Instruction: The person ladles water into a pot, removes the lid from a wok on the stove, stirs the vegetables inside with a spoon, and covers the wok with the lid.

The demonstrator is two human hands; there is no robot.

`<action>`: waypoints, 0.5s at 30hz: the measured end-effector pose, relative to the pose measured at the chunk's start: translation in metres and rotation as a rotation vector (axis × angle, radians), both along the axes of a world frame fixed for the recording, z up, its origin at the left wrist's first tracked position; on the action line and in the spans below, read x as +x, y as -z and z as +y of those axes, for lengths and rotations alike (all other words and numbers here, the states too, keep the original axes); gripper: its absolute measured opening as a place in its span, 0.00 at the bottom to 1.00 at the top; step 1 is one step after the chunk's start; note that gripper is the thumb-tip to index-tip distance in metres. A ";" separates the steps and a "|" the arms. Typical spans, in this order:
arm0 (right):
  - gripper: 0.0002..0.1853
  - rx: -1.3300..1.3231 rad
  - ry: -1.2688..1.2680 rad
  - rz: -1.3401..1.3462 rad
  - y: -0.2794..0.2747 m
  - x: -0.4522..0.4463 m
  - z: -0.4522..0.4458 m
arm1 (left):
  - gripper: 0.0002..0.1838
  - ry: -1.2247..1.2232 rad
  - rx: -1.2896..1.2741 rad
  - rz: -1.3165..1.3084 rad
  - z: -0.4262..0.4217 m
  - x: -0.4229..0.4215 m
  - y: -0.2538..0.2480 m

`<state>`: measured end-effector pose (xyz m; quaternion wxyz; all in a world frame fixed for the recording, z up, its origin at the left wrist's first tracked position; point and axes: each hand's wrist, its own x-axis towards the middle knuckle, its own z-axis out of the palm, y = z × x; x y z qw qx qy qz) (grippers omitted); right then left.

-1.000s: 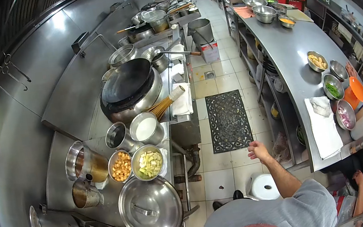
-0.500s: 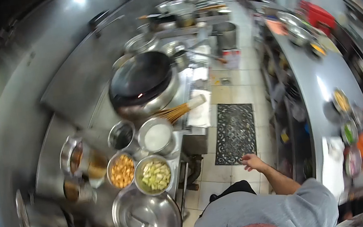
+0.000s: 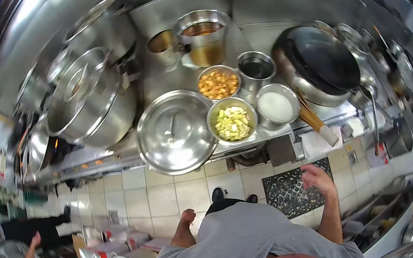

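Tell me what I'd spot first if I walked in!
Probably the big black wok, tilted, over on the right. Next, the large shiny lid near the middle, beside a bowl of pale green chunks. The straw-coloured brush lies just in front of the wok.

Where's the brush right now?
Brush: head view, right of centre, bristles between the wok and the white-filled pot, handle over the white cloth.

I recorded bright glare on the steel lid (image 3: 175, 133) and, well outward from it, curved, darkened edges.
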<state>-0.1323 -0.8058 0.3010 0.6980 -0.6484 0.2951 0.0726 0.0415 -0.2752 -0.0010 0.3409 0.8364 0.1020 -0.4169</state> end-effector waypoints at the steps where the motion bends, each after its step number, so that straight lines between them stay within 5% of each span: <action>1: 0.18 0.012 -0.030 -0.085 -0.010 0.020 -0.005 | 0.14 -0.007 0.024 0.045 0.013 -0.014 0.001; 3: 0.20 -0.024 -0.096 -0.224 -0.032 0.066 -0.001 | 0.13 -0.163 0.104 0.041 0.034 -0.045 -0.012; 5: 0.20 -0.007 -0.158 -0.327 -0.055 0.113 0.017 | 0.14 0.453 0.347 -0.101 0.063 -0.071 -0.007; 11: 0.21 -0.171 -0.332 -0.570 -0.091 0.249 0.078 | 0.17 -0.248 0.242 0.047 0.098 -0.142 -0.001; 13: 0.23 -0.242 -0.302 -0.617 -0.098 0.301 0.093 | 0.17 0.233 0.292 -0.118 0.118 -0.146 0.009; 15: 0.26 -0.363 -0.256 -0.650 -0.097 0.357 0.105 | 0.17 -0.165 0.202 -0.042 0.110 -0.140 -0.027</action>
